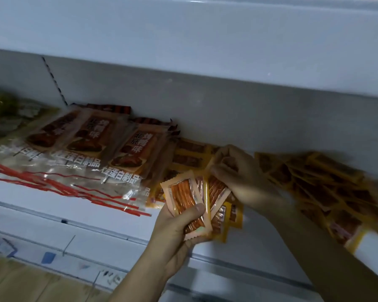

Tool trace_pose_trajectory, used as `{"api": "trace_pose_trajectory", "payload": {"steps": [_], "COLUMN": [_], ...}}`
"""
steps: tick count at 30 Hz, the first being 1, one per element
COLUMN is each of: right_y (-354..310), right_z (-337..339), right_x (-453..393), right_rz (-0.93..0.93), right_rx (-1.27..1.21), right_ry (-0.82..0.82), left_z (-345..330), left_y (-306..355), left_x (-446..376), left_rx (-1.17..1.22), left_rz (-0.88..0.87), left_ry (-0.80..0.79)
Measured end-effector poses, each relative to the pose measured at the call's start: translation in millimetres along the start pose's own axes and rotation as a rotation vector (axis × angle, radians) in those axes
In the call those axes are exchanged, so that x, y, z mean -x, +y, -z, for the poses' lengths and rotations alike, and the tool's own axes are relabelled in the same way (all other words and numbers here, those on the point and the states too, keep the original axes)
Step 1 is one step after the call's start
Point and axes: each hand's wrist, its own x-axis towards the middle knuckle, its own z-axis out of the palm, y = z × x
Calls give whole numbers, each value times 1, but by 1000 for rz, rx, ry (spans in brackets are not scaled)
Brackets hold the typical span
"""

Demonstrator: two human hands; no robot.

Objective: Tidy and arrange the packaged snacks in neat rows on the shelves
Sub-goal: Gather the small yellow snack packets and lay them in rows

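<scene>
Several orange packets [184, 201] sit fanned in the left hand [175, 227], thumb clamped across the front one, fingers curled behind the stack, just above the front lip of the white shelf [79, 210]. The right hand [238, 171] reaches in from above, fingers bent and pinching the top edge of a rear packet in the same bundle. Beyond and to the right of that hand, yellow packets [336, 192] lie scattered at odd angles along the shelf's back wall; more lie directly under the bundle. To the left of both hands, large clear bags [85, 153] with red print overlap in a loose row. To do this step well, the bundle probably wants squaring first: edges tapped level, faces turned one way, before it goes down as a row. The slick film looks likely to slide, so a firm pinch seems wise.
</scene>
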Motion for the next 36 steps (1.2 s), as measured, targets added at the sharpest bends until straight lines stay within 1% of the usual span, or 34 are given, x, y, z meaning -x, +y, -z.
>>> {"api": "trace_pose_trajectory", "payload": {"steps": [2,5,7,8,9,10,11,12,13,15,16,17,19,21,25,27,29,33,36], "right_y": [-6,-9,-5,-3,-1,3,4,3,1,1,5,10,29,52,78,84,84,85,80], "right_z": [10,27,41,46,49,50,49,50,50,51,52,49,38,20,-9,-16,-22,-30,-28], "right_x": [-3,-8,-13,-13,-14,-13,-11,-9,-9,-16,-24,-35,-64,-94,-135,-143,-144,-141,-138], "right_rz": [46,11,-47,-44,0,63,113,151,178,182,138,51,-174,-359,-563,-620,-628,-505,-429], "right_rx": [-22,-72,-145,-147,-85,12,93,142,145,57,1,-30,-23,-67,-129,-125,-106,215,386], "right_ry": [-80,-116,-217,-277,-313,-309,-272,-195,-92,69,113,126,103,146,269,308,329,332,325], "left_z": [2,4,5,6,6,5,5,6,8,14,16,19,22,23,26,28,31,36,39], "left_y": [3,6,10,12,15,18,19,21,21,23,23,24,24,23,23,21,19,17,18], "left_x": [-2,-6,-8,-9,-9,-9,-8,-7,-6,-4,-3,-2,1,3,8,10,13,16,13], "left_rx": [37,64,82,89,92,91,86,85,89,103,104,102,85,62,21,11,12,9,-13], "left_rz": [6,-17,-38,-48,-54,-62,-69,-77,-83,-95,-100,-103,-99,-97,-95,-86,-82,-72,-59], "left_ry": [5,40,57,57,50,42,37,35,38,49,52,51,48,49,60,71,83,113,114]}}
